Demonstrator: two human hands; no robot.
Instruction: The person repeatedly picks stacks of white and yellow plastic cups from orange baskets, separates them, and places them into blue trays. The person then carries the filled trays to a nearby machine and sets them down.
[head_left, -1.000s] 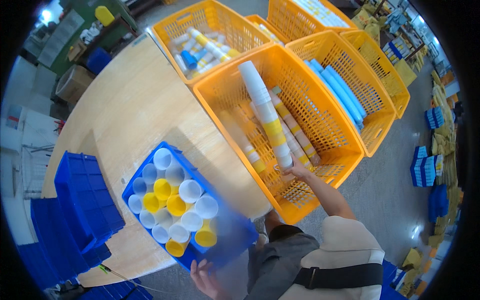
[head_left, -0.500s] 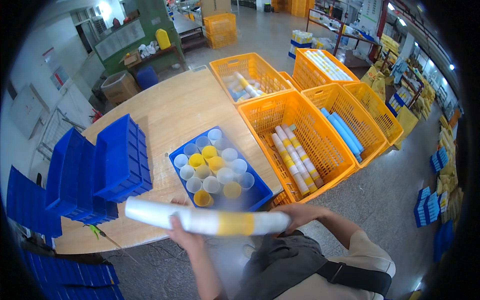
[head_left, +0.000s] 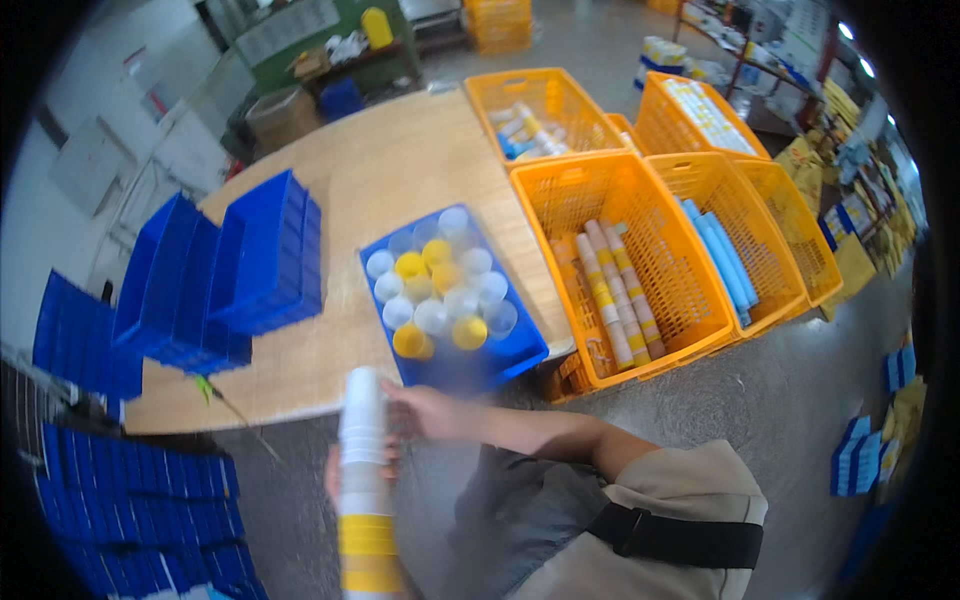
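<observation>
Head view: the left hand [head_left: 334, 476] is wrapped around the cup stack [head_left: 363, 440], which is off the table edge [head_left: 300, 395]; the right fingers [head_left: 391, 391] are at its upper end, their grip too blurred to tell. Step in hand, as judged: separating the end cup. Next move calls for a steady left hold. Standing cups [head_left: 431, 317] obstruct most of the tray [head_left: 522, 352]; its near-right corner is bare. Bins [head_left: 262, 255] stand left, crates [head_left: 680, 265] right.

A pale wooden table [head_left: 400, 145] carries a blue tray [head_left: 527, 353] and, further left, stacked blue bins [head_left: 291, 268].
</observation>
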